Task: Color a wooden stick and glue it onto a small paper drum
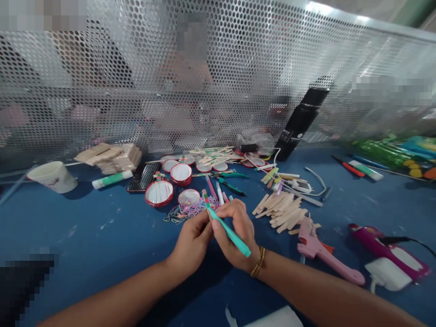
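My right hand (236, 231) grips a turquoise marker (235, 236) like a pen, its tip end against a wooden craft stick (205, 198). Red and green bands colour the stick's upper part. Its lower end is pinched in my left hand (192, 243), close against the right. Just beyond my fingers lie a tangle of coloured rubber bands or threads (190, 209) and several more markers (211, 187). Round red-rimmed pieces with white insides (159, 193) sit farther back. To the right is a loose pile of plain craft sticks (284, 211).
A perforated metal screen (136, 104) stands along the back of the blue table (102, 245). On the left are a white cup (54, 177) and a glue stick (112, 180). A black bottle (298, 127), pliers (230, 184), a pink glue gun (327, 254) and a purple tool (388, 250) lie around.
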A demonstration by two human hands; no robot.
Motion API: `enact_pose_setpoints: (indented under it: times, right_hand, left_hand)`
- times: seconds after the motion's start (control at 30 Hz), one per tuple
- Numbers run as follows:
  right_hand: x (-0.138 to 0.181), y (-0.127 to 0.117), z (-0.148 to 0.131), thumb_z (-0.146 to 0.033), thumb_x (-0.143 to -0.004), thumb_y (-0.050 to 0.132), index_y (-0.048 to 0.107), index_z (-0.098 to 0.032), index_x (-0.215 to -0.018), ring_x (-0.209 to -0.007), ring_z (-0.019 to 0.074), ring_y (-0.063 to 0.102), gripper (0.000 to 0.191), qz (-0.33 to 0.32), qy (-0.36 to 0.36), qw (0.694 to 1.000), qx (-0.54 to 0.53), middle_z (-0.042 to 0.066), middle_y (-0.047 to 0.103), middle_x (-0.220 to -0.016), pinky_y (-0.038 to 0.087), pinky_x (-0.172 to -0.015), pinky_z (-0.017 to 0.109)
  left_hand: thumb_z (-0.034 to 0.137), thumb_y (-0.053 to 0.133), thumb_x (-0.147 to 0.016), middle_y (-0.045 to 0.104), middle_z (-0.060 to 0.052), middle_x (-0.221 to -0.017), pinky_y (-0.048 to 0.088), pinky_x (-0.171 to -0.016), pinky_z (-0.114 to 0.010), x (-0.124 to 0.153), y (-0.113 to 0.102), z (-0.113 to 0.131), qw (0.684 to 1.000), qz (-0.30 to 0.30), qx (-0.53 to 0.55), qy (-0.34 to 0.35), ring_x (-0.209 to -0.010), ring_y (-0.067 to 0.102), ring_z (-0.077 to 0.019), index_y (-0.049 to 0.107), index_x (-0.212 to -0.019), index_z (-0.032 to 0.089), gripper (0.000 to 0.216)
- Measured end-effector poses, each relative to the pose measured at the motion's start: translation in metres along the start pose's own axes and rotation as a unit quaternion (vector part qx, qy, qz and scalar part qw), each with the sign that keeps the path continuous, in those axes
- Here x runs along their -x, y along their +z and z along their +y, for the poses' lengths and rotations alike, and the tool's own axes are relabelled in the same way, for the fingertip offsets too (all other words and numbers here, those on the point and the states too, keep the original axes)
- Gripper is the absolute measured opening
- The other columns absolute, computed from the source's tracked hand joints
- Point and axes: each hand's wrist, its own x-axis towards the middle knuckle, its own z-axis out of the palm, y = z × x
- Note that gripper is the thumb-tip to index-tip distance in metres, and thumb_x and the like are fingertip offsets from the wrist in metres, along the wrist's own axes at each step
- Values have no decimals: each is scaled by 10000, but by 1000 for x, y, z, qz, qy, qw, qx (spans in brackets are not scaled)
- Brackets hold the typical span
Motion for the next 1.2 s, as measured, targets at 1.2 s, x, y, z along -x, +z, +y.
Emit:
enact_pose_setpoints:
  times: [1.2]
  right_hand:
    - [0,1,9,-173,-897,564,533,-230,-961,-822,184,622,91,-6,-20,1000,18,8,631,-845,462,-858,426]
  left_hand:
    - [434,564,-939,508,10,-734,366,-626,-249,2,1,-10,1000,-1,-5,-2,-684,418,-141,589,-820,175,286]
